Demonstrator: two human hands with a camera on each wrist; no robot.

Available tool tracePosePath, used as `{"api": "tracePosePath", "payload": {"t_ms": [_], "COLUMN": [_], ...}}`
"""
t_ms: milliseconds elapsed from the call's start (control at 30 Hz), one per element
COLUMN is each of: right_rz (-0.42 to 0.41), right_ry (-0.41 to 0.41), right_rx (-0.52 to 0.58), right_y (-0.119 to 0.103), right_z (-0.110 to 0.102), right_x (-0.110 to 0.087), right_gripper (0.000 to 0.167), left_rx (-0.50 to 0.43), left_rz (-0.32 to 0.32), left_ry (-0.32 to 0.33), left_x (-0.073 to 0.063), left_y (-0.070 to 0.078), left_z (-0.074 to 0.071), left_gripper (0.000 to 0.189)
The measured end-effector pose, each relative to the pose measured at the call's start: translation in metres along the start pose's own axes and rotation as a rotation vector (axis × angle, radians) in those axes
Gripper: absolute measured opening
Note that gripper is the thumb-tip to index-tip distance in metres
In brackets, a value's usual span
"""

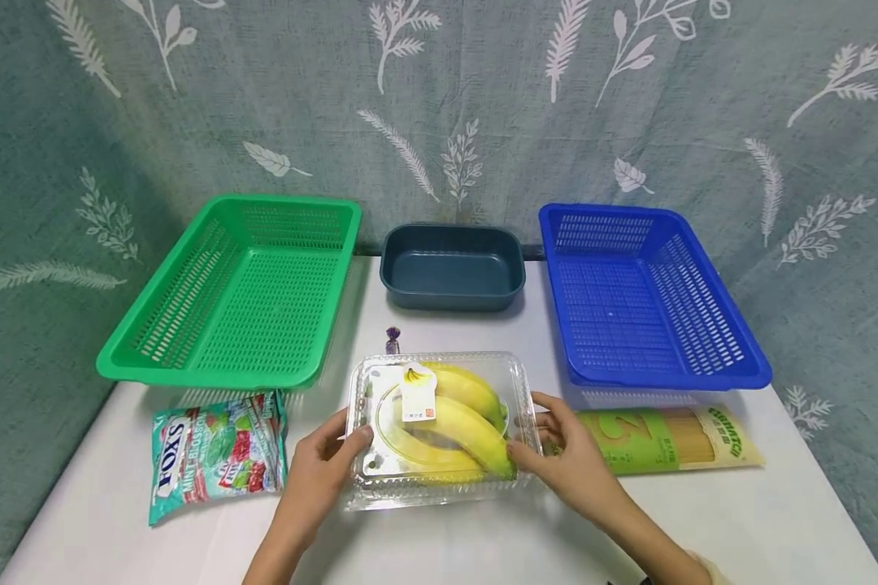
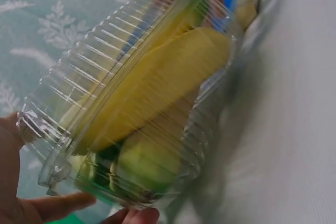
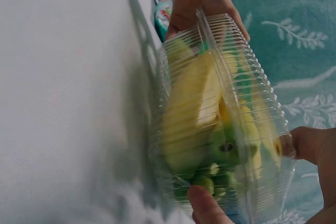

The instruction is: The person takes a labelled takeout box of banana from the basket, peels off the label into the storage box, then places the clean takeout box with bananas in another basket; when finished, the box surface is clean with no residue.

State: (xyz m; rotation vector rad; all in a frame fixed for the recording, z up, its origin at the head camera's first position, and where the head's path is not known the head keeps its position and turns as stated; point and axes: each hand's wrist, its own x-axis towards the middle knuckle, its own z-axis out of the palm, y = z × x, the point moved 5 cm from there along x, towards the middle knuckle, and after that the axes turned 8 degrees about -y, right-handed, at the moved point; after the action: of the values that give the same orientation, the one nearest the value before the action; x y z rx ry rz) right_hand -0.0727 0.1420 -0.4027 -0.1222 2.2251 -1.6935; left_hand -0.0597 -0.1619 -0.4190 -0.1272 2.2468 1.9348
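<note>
A clear plastic clamshell box point(image 1: 439, 500) with several yellow bananas point(image 1: 461, 422) inside is held between both hands, lid closed. The left hand point(image 1: 325, 463) grips its left end, thumb over the lid's edge. At the opposite end the right hand point(image 1: 567, 455) holds the box with its thumb near the front corner and fingers behind. A white label with a banana picture sits on the lid. In the left wrist view the box point(image 2: 147, 93) looks tilted and stands close over the white tabletop. The right wrist view shows green banana tips point(image 3: 226, 145) through the ribbed side.
Behind stand a green basket point(image 1: 223, 378), a dark blue-grey tub point(image 1: 454, 301) and a blue basket point(image 1: 666, 380). A teal Fox's candy bag point(image 1: 219, 455) lies left, a green pasta packet point(image 1: 651, 443) right. One small purple wrapped candy point(image 1: 393, 340) lies just beyond the box.
</note>
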Motion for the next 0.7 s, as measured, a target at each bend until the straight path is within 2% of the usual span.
{"api": "tracePosePath", "payload": {"t_ms": [200,400,700], "right_rz": [0.003,0.043,0.046], "right_ry": [0.039,0.035,0.001], "right_rx": [-0.051,-0.062,-0.234], "right_y": [0.003,0.009,0.003], "right_z": [-0.002,0.002,0.001], "right_x": [-0.001,-0.002,0.000], "right_gripper": [0.081,0.082,0.085], "left_rx": [0.026,0.058,0.063], "left_rz": [-0.009,-0.041,-0.047], "left_ry": [-0.017,0.001,0.010], "left_x": [0.011,0.007,0.008], "left_y": [-0.005,-0.014,-0.020], "left_z": [0.001,0.000,-0.005], "left_gripper": [0.051,0.052,0.053]}}
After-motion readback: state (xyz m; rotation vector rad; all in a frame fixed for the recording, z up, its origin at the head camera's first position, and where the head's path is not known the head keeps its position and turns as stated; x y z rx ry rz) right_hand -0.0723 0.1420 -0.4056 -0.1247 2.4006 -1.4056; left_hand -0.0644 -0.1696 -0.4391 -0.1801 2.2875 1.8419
